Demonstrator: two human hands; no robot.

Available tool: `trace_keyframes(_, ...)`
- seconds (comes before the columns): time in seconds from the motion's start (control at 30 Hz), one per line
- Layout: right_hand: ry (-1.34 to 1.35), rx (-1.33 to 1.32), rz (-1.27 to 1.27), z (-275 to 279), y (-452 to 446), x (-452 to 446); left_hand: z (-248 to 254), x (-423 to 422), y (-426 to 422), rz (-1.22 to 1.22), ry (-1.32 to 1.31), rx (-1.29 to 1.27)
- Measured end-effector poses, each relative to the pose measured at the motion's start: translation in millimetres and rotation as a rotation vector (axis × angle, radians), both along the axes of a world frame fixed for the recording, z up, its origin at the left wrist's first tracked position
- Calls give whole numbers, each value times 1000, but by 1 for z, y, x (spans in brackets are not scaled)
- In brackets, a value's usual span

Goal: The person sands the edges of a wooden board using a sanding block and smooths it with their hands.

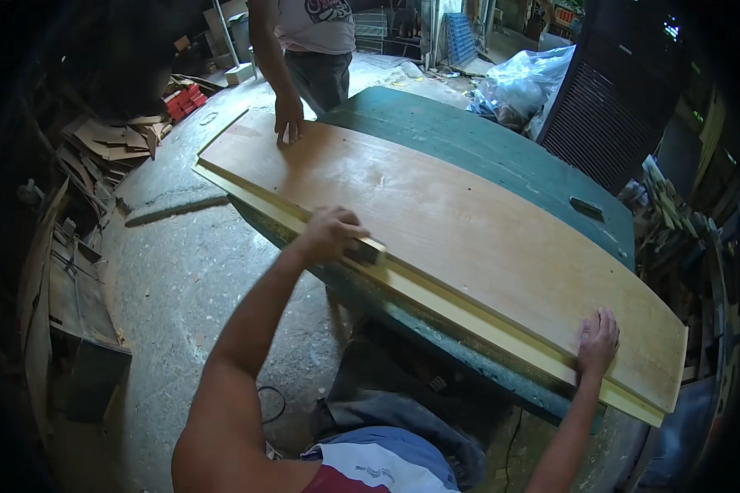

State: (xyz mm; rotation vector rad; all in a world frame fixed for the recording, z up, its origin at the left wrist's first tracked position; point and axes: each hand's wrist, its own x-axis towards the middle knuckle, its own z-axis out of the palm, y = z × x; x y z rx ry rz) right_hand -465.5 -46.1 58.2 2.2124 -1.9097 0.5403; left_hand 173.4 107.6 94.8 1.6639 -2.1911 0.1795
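A long, pale wooden panel (436, 209) lies across a green worktable, with a lighter strip (469, 304) running under its near edge. My left hand (330, 232) is closed round a small block (368, 251), dark on its side and pale on top, which looks like a sanding block. It sits at the panel's near edge, left of the middle. Toward the right end, my right hand (598, 338) rests on top of the panel, its fingers stretched out. Whether the block touches the edge is hard to tell.
The green worktable (436, 131) shows behind the panel, bearing a small dark block (586, 209). A co-worker's hand (289, 117) touches the panel's far left end. Scrap boards (111, 140) lie left; a dark louvred panel (600, 115) and plastic bags (522, 82) stand back right.
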Motion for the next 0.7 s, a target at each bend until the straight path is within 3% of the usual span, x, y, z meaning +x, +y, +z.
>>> trace_keyframes(0.1,-9,3,-18,8,4,6,-7,90,13,215,360,111)
trace_keyframes(0.13,-25,22,-29,11,6,9,-11,126,18,221,256,38)
trace_keyframes(0.23,-21,11,-42,8,5,9,-13,155,30,331,423,88)
trace_keyframes(0.27,-26,16,-49,8,3,8,-5,143,29,325,417,93)
trace_keyframes(0.33,-16,6,-38,7,3,8,18,86,20,86,369,192)
trace_keyframes(0.43,-27,15,-60,10,7,12,12,4,-7,-82,141,36)
trace_keyframes(0.57,-60,30,-91,16,9,15,11,-104,-9,-16,53,181)
trace_keyframes(0.7,-77,12,-62,14,11,14,-17,-164,11,-225,74,-67)
